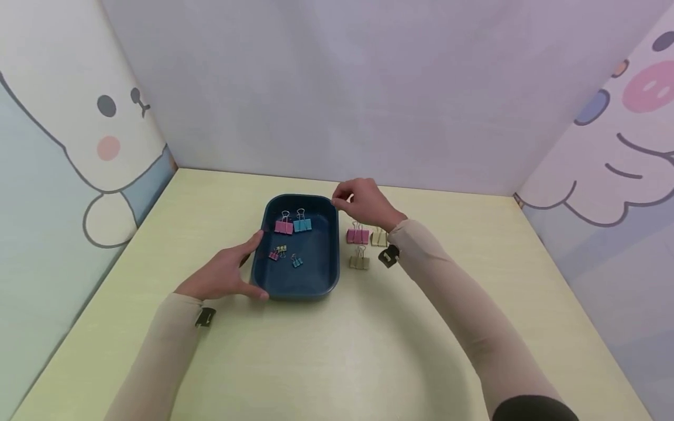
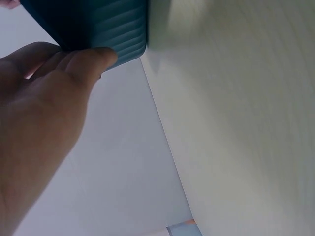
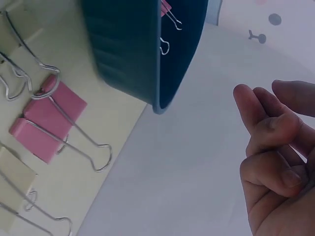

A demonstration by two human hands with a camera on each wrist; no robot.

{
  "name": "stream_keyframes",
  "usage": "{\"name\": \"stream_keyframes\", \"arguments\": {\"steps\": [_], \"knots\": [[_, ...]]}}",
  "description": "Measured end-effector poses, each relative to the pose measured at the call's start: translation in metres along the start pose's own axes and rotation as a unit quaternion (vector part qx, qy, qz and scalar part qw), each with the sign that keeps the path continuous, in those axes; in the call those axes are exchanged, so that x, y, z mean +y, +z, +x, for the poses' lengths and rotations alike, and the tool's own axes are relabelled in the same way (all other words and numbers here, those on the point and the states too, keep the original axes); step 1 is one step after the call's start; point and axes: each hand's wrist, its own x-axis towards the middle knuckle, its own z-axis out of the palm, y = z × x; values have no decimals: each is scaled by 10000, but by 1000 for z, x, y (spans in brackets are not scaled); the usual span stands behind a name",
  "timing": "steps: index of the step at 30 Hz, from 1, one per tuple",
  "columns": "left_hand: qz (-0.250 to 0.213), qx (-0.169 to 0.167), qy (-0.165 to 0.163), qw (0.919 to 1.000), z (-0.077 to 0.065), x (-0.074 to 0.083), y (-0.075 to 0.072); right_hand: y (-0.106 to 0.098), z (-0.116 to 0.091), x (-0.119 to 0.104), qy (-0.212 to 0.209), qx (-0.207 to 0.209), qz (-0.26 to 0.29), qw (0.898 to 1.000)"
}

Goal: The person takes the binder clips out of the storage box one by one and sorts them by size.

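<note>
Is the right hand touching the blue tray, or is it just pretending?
Apart. The right wrist view shows it: a wide strip of pale backdrop separates the right hand from the blue tray.

The left hand spread its thumb wide from its fingers; the right hand, nearer the far edge of the counter, hung with fingers bent. Both sleeved forearms slanted inward.
</note>
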Motion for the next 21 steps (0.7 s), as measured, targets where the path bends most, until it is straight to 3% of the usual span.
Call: {"name": "stream_keyframes", "arguments": {"steps": [7,15,21], "knots": [[-6,7,-45,10000,-6,5,0,3,28,-19,-116,-320,223,9992],[-61,40,32,10000,-11,8,2,27,54,-33,409,-721,469,9955],[16,23,149,9999,-11,5,0,46,69,-45,552,-929,320,9936]]}}
